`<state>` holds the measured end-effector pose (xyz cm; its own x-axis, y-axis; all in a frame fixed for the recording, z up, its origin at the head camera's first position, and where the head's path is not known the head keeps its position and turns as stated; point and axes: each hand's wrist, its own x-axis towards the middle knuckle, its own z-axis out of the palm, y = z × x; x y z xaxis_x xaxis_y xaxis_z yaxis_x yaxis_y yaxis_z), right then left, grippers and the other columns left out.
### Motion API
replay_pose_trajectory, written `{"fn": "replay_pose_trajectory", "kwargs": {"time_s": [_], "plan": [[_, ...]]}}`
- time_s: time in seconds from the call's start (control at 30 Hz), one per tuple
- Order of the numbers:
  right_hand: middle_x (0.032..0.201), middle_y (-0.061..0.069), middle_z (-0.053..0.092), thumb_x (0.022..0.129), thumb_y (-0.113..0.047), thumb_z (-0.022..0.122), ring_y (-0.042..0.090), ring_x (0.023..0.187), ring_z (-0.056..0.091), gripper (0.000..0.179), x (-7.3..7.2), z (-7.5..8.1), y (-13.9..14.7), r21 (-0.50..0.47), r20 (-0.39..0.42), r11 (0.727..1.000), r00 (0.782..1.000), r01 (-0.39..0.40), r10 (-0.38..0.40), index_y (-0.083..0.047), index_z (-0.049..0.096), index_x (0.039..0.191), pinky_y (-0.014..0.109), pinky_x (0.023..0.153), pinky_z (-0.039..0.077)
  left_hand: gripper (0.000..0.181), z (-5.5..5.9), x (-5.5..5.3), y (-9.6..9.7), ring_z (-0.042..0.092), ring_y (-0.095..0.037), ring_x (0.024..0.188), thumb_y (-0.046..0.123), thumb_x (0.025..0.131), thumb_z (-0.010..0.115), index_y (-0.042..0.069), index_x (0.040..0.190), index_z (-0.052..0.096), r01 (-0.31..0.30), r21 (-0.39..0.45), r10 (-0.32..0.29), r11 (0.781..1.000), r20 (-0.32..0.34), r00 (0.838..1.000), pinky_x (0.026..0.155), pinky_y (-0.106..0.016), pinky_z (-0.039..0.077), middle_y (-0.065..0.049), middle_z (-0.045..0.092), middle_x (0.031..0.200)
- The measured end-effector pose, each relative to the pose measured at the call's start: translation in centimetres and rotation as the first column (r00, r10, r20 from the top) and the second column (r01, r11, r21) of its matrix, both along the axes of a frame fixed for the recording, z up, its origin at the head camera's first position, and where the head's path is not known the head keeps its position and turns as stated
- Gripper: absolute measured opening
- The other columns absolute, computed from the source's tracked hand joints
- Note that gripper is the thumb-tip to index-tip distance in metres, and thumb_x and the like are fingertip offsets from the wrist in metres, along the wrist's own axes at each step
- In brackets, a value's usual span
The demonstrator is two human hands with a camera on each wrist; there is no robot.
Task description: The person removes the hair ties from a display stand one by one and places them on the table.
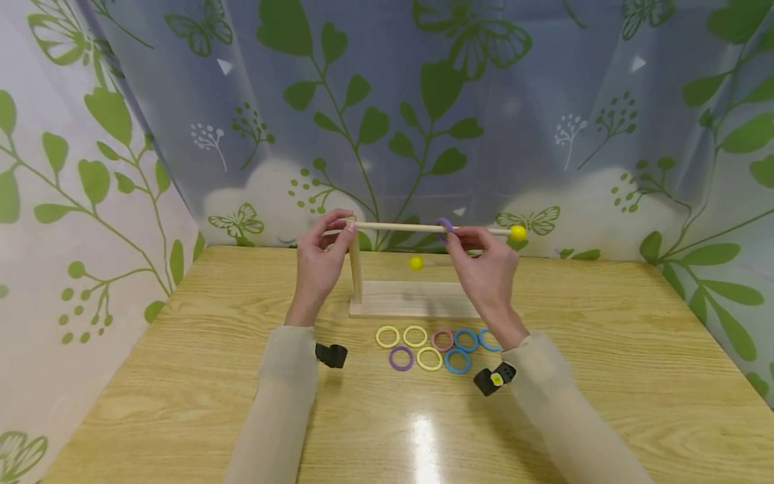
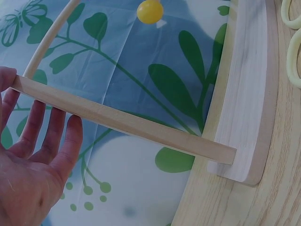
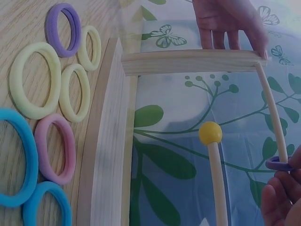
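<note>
My left hand [image 1: 320, 259] holds the top of the upright wooden post [image 1: 356, 275], thumb at the upper end and fingers behind it. From that end a thin wooden rod [image 1: 396, 227] runs rightward to a yellow ball [image 1: 518, 233]. A purple ring [image 3: 274, 164] encircles the rod partway along. My right hand [image 1: 490, 265] pinches this ring between thumb and fingertips. In the left wrist view, the post [image 2: 122, 120] rises from one end of the pale wooden base [image 2: 249, 94].
Yellow rings [image 1: 388, 337], blue rings [image 1: 457, 361], a pink ring [image 1: 442, 340] and another purple ring [image 1: 401, 358] lie on the table [image 1: 387, 417] before the base. A lower yellow ball [image 1: 416, 263] tips a second rod. Behind hangs a leaf-patterned curtain [image 1: 399, 168].
</note>
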<state>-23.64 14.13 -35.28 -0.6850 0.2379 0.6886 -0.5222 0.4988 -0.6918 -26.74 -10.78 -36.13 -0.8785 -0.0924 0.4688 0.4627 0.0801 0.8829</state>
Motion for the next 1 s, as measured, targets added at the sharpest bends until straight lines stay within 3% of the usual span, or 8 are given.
{"fn": "replay_pose_trajectory", "kwargs": {"time_s": [0.17, 1.0], "plan": [[0.085, 0.014, 0.078, 0.09, -0.011, 0.077, -0.014, 0.068, 0.06, 0.011, 0.1, 0.1, 0.5, -0.002, 0.0, 1.0, 1.0, -0.002, 0.002, -0.002, 0.079, 0.095, 0.005, 0.056, 0.046, 0.027, 0.0, 0.1, 0.0, 0.069, -0.013, 0.092, 0.017, 0.1, 0.067, 0.008, 0.125, 0.069, -0.001, 0.001, 0.001, 1.0, 0.007, 1.0, 0.077, -0.023, 0.06, -0.001, 0.063, 0.105], [0.085, 0.018, 0.078, 0.092, -0.009, 0.075, -0.014, 0.068, 0.06, 0.01, 0.2, 0.0, 3.6, -0.033, 0.007, 0.998, 0.998, 0.056, -0.055, -0.001, 0.079, 0.096, 0.004, 0.058, 0.047, 0.027, 0.0, -0.1, -0.1, 0.068, -0.015, 0.092, 0.018, 0.101, 0.066, 0.009, 0.125, 0.07, 0.003, 0.002, -0.003, 1.0, 0.008, 1.0, 0.078, -0.024, 0.06, -0.003, 0.063, 0.106]]}}
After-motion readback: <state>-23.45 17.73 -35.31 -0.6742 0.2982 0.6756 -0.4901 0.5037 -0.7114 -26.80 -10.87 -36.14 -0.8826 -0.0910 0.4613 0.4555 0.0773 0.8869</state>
